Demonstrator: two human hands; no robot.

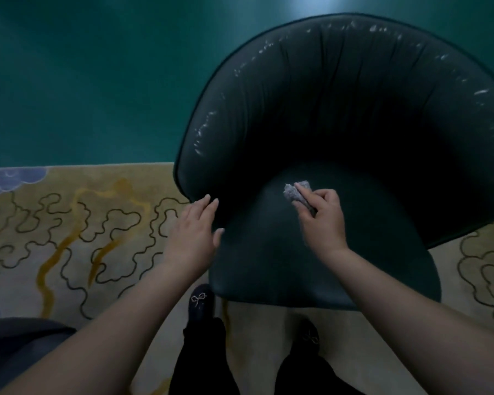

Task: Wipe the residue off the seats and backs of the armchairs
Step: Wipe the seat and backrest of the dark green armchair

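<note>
The right hand (322, 215) pinches a soft, light cloth (298, 192) near the back edge of the armchair (354, 95) seat, while the open left hand (196, 226) steadies the seat's left edge, holding nothing.

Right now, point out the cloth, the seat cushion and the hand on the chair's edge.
cloth (296, 192): head view, its bunched grey middle.
seat cushion (268, 263): head view, bare front part.
left hand (193, 232): head view, back of hand.

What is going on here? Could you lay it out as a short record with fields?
chair: dark armchair on a patterned rug
right hand: holds a grey cloth on the seat
left hand: open, resting at the chair's left edge
residue: pale flecks along the backrest's upper rim
</note>
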